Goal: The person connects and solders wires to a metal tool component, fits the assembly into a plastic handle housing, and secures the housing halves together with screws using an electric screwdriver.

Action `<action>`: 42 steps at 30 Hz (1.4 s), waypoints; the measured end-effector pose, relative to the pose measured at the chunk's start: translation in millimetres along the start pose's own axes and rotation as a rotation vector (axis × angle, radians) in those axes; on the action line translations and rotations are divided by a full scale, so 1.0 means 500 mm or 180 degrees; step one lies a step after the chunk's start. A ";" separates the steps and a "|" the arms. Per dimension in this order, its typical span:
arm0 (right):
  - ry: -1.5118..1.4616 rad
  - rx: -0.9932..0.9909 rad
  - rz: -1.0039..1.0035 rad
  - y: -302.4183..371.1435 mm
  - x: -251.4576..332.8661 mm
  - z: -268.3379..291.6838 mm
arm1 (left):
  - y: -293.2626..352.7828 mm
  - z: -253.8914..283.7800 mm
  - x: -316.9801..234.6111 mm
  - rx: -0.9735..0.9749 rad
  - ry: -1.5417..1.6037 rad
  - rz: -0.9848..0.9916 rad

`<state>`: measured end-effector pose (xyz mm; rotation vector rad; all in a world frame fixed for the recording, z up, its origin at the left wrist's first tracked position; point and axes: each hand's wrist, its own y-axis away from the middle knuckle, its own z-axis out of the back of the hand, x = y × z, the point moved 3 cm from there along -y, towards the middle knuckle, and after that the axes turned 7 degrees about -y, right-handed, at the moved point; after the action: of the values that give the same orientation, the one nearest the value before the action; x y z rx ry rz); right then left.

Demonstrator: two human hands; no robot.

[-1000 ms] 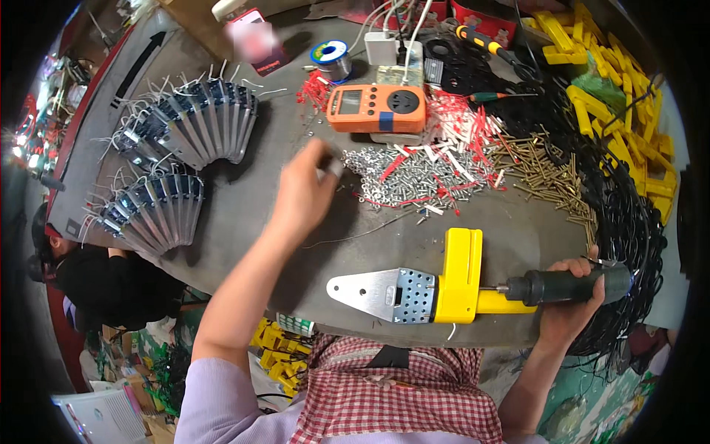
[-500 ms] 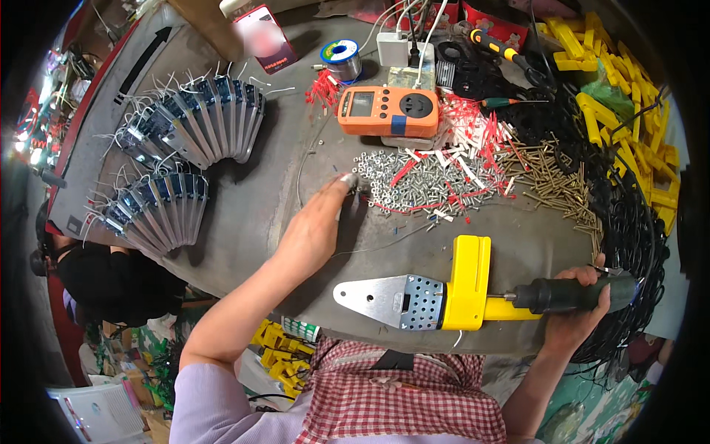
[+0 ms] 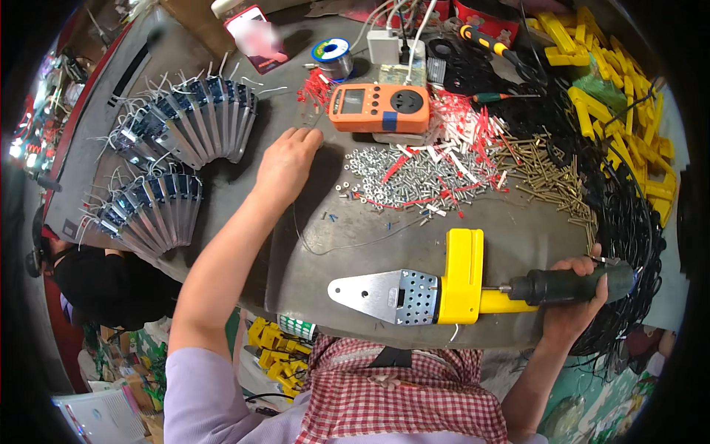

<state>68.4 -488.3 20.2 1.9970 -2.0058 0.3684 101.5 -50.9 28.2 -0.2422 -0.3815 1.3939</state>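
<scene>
My left hand [image 3: 287,164] is over the table, left of the orange meter [image 3: 379,108]. Its fingers are curled closed, and whatever they may hold is hidden. My right hand [image 3: 573,300] grips a dark electric screwdriver [image 3: 562,287] lying sideways, its bit pointing left at a yellow plastic housing [image 3: 464,275]. This housing has a handle stretching right beneath the screwdriver. A silver pointed metal plate [image 3: 370,296] with a perforated section juts from its left side. A short white wire end [image 3: 454,333] sticks out below the housing.
Nuts and screws [image 3: 414,174] lie heaped mid-table beside long brass screws [image 3: 551,177]. Boards with wires [image 3: 196,122] fan out at left. A solder spool [image 3: 333,58], black cables [image 3: 629,229] and yellow housings [image 3: 592,66] stand around. Another person [image 3: 111,285] is at far left.
My left hand has left the edge of the nut pile and moved up and left, toward the meter's left side. My right hand keeps its grip on the screwdriver.
</scene>
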 end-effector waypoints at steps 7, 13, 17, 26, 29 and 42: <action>-0.0026 -0.0145 0.0089 -0.002 0.000 0.003 | 0.118 0.090 -0.218 0.0334 0.3041 0.1180; -0.0076 -0.0080 0.0107 0.001 -0.005 -0.004 | 0.142 0.099 -0.315 0.0365 0.3029 0.0757; -0.0262 0.0051 0.0069 0.007 -0.004 0.005 | 0.146 0.095 -0.324 0.0399 0.2895 0.0747; -0.0570 0.0159 0.0110 0.012 -0.010 0.007 | 0.140 0.098 -0.333 0.0385 0.2924 0.0798; -0.0546 0.0206 0.0138 0.011 -0.011 0.000 | 0.141 0.100 -0.333 0.0378 0.2854 0.0729; -0.0373 0.0113 0.0192 0.010 -0.023 -0.036 | 0.139 0.090 -0.343 0.0068 0.2612 -0.0152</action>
<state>64.1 -470.9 32.6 2.0266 -2.1485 0.3086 -1.8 -210.8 22.4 -0.7455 0.3060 1.1373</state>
